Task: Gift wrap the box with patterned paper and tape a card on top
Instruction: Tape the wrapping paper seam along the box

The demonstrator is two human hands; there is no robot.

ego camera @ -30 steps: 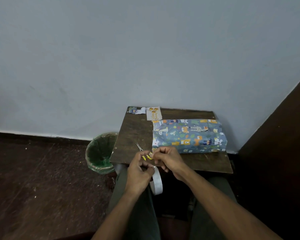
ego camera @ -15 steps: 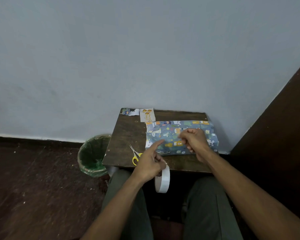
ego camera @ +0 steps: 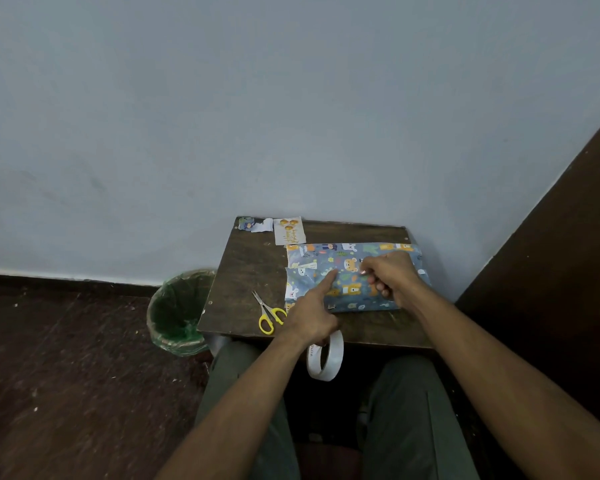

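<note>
Since half a second ago, both hands have gone further onto the wrapped box point(ego camera: 347, 271), which lies on the right part of the bench point(ego camera: 250, 271) with the patterned paper already around it. From the head view, my left hand point(ego camera: 312, 317) presses its straight index finger on the top of the paper, while the tape roll point(ego camera: 324, 358) hangs under this hand, below the bench edge; how it is held there I cannot tell. My right hand point(ego camera: 392, 275) has curled fingers and seems to pinch a small piece of tape at the paper, but the piece is too small to be sure. The card point(ego camera: 289, 231) waits at the far edge, next to some paper scraps point(ego camera: 255, 224), and the scissors point(ego camera: 269, 313) lie near the front. I think the tape may stick crooked or fold on itself if the left finger slips, and the seam could open.
</note>
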